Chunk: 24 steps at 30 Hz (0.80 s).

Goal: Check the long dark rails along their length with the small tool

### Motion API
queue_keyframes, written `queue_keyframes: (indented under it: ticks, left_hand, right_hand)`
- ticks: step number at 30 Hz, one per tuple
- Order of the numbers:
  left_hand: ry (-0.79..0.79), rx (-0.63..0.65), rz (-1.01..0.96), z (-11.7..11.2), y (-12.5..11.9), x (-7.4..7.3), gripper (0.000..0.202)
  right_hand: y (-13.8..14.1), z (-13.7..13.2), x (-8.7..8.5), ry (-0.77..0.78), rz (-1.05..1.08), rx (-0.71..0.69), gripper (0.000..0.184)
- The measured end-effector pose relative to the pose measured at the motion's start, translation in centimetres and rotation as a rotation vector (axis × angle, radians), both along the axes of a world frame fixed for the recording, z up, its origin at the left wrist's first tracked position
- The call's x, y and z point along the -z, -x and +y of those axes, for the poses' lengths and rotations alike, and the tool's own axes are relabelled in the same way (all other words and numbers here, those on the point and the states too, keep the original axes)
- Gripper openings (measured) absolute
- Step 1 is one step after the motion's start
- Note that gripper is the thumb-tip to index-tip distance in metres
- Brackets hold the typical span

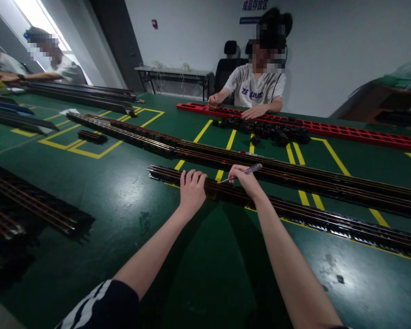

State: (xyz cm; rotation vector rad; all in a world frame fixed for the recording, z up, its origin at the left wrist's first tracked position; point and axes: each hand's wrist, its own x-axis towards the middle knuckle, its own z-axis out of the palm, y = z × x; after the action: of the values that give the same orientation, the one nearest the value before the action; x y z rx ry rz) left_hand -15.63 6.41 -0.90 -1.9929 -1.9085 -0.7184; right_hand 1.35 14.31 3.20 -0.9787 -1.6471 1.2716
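Observation:
A long black rail [294, 211] with copper-coloured strips along it lies across the table in front of me. Over its left part, my left hand [192, 189] is closed, fingers curled across the top to the far side. A slim screwdriver [253, 168] with a clear handle is gripped in my right hand [245, 179]. Its thin shaft points left and down, the tip at the rail just right of my left hand. Whether the tip touches the rail, I cannot tell. Part of the rail is hidden under both hands.
More long rails [329, 185] lie just beyond, and others [30, 196] at the left. A short rail piece [92, 136] sits farther back. Across the green table [123, 214], a person [260, 89] handles a red slotted frame [345, 132] beside black parts [277, 130]. Other people sit far left.

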Motion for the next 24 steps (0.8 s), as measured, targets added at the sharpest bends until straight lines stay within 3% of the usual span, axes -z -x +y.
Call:
queue_keyframes:
  ticks: [3,8,17,24]
  left_hand:
    - [-0.018,-0.002,-0.033,0.1,0.3,0.0,0.030]
    - [-0.024,0.155,-0.068,0.0,0.7,-0.1,0.036]
    - [0.042,0.259,-0.084,-0.3,0.5,-0.5,0.033]
    - [0.060,0.261,-0.043,0.0,0.6,0.1,0.035]
  right_hand:
    - [0.1,0.0,0.2,0.003,-0.003,-0.014,0.018]
    - [0.0,0.0,0.6,0.015,0.008,-0.009,0.017]
    - [-0.2,0.4,1.0,0.047,0.117,0.009,0.017]
    - [-0.8,0.1,-0.3,-0.001,-0.015,-0.064,0.016]
